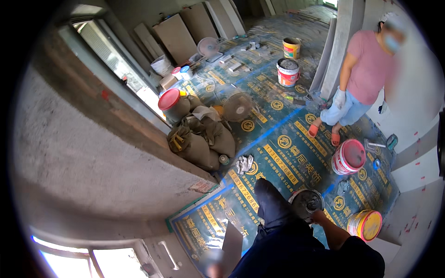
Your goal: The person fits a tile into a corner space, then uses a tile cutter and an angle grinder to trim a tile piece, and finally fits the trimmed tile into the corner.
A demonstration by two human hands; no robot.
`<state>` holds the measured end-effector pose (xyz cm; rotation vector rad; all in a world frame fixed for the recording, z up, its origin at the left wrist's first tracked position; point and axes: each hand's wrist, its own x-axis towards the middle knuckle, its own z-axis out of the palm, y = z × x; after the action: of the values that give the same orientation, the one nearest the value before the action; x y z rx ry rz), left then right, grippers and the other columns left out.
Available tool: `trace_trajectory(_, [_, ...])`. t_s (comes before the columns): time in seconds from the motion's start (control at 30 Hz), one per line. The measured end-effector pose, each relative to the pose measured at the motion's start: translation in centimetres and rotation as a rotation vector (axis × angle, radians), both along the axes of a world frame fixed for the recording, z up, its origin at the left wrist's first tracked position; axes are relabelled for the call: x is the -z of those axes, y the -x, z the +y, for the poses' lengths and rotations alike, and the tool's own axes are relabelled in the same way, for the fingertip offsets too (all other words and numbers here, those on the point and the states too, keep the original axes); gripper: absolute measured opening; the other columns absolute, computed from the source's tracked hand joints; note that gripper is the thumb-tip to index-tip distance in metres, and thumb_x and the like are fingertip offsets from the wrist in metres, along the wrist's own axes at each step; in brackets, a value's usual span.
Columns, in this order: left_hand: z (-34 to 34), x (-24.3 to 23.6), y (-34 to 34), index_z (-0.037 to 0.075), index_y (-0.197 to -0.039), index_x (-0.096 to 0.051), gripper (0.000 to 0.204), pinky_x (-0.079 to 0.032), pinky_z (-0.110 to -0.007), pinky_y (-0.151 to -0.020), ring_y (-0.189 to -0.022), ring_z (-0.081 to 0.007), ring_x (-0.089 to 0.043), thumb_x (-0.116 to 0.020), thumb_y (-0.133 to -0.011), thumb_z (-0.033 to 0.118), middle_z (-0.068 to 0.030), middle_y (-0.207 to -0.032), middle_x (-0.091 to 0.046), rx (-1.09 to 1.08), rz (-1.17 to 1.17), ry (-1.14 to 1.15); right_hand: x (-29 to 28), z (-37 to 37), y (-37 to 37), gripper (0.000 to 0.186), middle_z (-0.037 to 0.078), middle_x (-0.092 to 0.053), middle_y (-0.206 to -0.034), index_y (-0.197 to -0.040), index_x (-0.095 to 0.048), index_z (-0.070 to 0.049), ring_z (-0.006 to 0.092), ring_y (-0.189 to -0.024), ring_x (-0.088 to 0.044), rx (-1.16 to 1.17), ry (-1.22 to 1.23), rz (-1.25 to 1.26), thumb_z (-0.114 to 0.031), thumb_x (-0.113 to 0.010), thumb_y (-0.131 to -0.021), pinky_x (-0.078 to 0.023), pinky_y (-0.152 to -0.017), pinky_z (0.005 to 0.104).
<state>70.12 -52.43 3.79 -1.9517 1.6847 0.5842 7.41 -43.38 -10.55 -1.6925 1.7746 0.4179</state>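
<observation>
At the lower right, my right hand (pixel 319 217) grips the near rim or handle of a bucket (pixel 306 204) holding dark grey paste. The exact finger grip is too small to make out. My left hand (pixel 214 270) shows only as a blurred patch at the lower edge, its fingers smeared out. Right beside it stands a flat grey blade or board (pixel 232 243); whether the hand holds it is unclear. My dark-clad leg and shoe (pixel 271 199) reach forward just left of the bucket.
A person (pixel 368 69) in a pink shirt and gloves stands at the right wall. Near them are a red-lidded bucket (pixel 350 156) and a yellow bucket (pixel 366 224). Filled sacks (pixel 197 146), a fan (pixel 237 106) and gloves (pixel 244 164) lie on the green floor covering (pixel 287 143).
</observation>
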Motion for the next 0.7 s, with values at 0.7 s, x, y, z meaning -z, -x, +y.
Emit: trace_trajectory(0.7, [-58.6, -3.3, 32.6, 0.013, -0.096, -0.066, 0.022, -0.051, -0.052, -0.078, -0.092, -0.0394, -0.066, -0.06, -0.083, 0.03, -0.0151, -0.092, -0.07, 0.378, 0.03, 0.075, -23.5, -52.3, 29.7, 0.027, 0.01, -0.068, -0.076, -0.094, -0.066, -0.001, 0.0174, -0.069, -0.066, 1.077, 0.581, -0.468, -0.027, -0.061, -0.09, -0.051, -0.066, 0.0315])
